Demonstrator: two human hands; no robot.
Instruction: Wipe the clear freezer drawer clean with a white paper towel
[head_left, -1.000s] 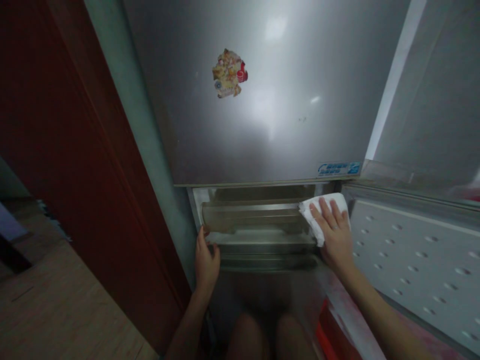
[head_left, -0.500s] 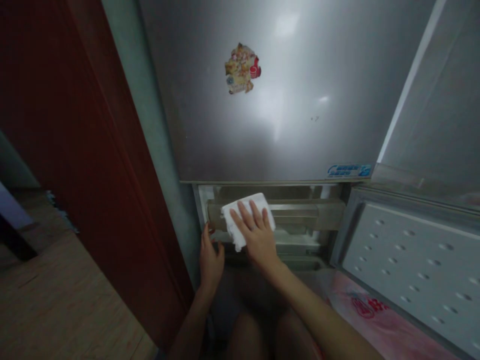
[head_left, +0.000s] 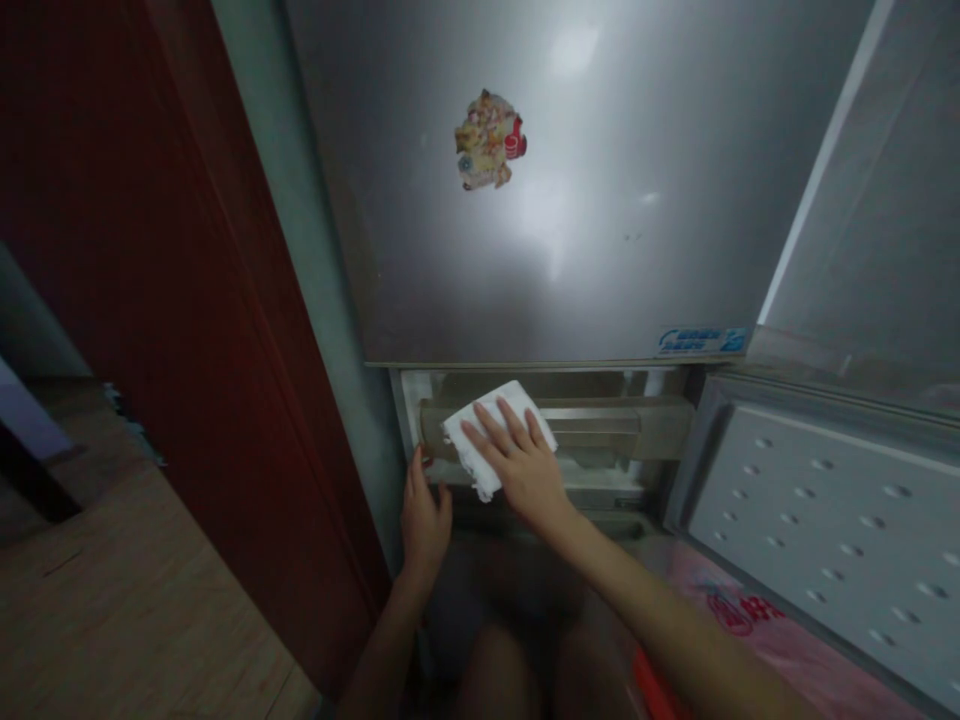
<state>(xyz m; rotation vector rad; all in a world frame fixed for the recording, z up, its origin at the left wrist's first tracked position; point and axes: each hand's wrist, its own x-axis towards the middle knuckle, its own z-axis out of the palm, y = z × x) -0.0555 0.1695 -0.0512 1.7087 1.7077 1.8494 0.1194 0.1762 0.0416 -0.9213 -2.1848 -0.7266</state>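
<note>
My right hand (head_left: 525, 468) lies over a folded white cloth (head_left: 474, 455) with a ragged lower edge, its fingers spread across the top. The cloth is pressed against the front of a translucent drawer (head_left: 660, 430) in the lower fridge compartment, covering part of the drawer's left half. At the compartment's left edge is my left hand (head_left: 426, 520), its fingertips by the frame and the thumb apart from the fingers. I see no object in it. Whether its fingertips grip the frame or only rest there, I cannot tell.
Above the drawer is a closed silver fridge door (head_left: 600, 200) with a torn food sticker (head_left: 491, 140). The lower door (head_left: 832, 540) stands open at right, over a pink plastic bag (head_left: 750, 610). A dark red wooden door (head_left: 187, 300) and a narrow wall are at left.
My right hand and the cloth have shifted slightly right along the drawer front, the cloth turning a little. The left hand keeps its place at the frame. The whole view has moved slightly.
</note>
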